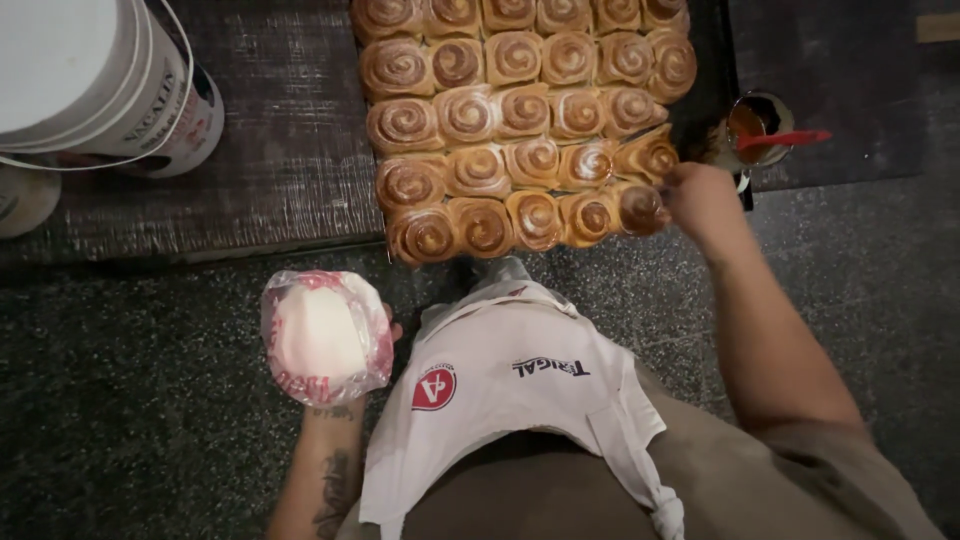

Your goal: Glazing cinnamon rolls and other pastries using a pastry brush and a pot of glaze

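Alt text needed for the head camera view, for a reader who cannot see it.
Seen from above, a person's right hand reaches the near corner of a tray of glazed spiral rolls, while the left hand holds a plastic bag of white filling. A white bucket stands left.

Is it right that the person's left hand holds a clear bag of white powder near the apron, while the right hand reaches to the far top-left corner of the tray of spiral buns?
Not quite. The right hand is at the near right corner of the tray of spiral buns, not the far top-left. The rest holds: the left hand holds the clear bag of white powder near the apron. The head view shows this.
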